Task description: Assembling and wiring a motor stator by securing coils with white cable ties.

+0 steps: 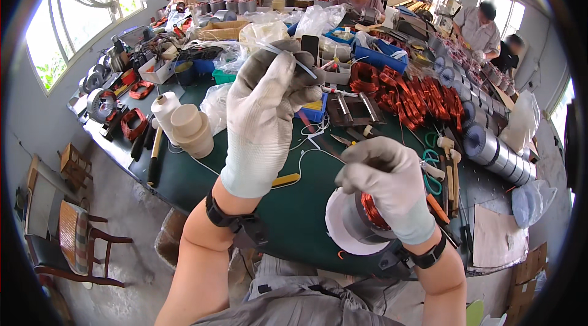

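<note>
My left hand [264,105], in a white glove with greyed fingers, is raised over the table's middle. Its fingers are closed around a thin white strip [306,70], whose ends stick out on both sides. Lower and to the right, my right hand [392,182], gloved alike, has its fingers curled together; whatever they may hold is hidden. Just beneath it stands a grey motor stator [354,219] with copper windings [371,211], partly covered by the hand. A white round base [335,228] surrounds the stator's lower part.
Scissors with green handles [432,170] and hammers [452,170] lie right of my right hand. Copper coils [416,96] are heaped behind it, with stator cores [490,148] farther right. White thread spools [190,130] stand left. Several people work at the far side.
</note>
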Motion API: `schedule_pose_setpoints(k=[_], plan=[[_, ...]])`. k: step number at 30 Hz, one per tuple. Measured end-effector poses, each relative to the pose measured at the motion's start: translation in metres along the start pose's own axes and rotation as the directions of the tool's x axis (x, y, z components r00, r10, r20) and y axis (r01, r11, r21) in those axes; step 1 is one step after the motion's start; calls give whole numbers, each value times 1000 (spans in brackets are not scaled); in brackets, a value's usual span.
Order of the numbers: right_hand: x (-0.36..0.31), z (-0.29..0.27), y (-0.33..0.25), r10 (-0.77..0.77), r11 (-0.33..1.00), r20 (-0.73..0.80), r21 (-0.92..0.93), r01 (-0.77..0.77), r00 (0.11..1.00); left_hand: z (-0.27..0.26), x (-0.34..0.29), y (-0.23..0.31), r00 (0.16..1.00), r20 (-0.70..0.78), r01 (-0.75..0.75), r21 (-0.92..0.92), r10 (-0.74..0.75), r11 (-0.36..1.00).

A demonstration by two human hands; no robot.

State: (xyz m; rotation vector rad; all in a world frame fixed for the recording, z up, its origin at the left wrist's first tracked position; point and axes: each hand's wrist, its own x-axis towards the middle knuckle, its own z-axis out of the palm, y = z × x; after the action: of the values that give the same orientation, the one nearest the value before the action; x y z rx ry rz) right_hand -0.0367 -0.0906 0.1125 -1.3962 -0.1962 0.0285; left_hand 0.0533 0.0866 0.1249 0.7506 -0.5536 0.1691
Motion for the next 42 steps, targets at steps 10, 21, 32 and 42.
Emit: schedule_pose_setpoints(k=[10,21,32,42], plan=[[0,-7,-2,-103,995,-131,-20,101,986,0,-2,2,997,75,22,19,-24,1000],[-3,-12,-1,-111,993,-151,22,116,982,8,-7,2,997,67,-47,157,36,987],[-3,-12,-1,-81,997,-168,-9,80,983,6,-7,2,993,83,-104,332,81,938],[-3,-12,-1,-95,995,-206,-13,94,974,7,-10,3,995,56,-99,372,84,923]])
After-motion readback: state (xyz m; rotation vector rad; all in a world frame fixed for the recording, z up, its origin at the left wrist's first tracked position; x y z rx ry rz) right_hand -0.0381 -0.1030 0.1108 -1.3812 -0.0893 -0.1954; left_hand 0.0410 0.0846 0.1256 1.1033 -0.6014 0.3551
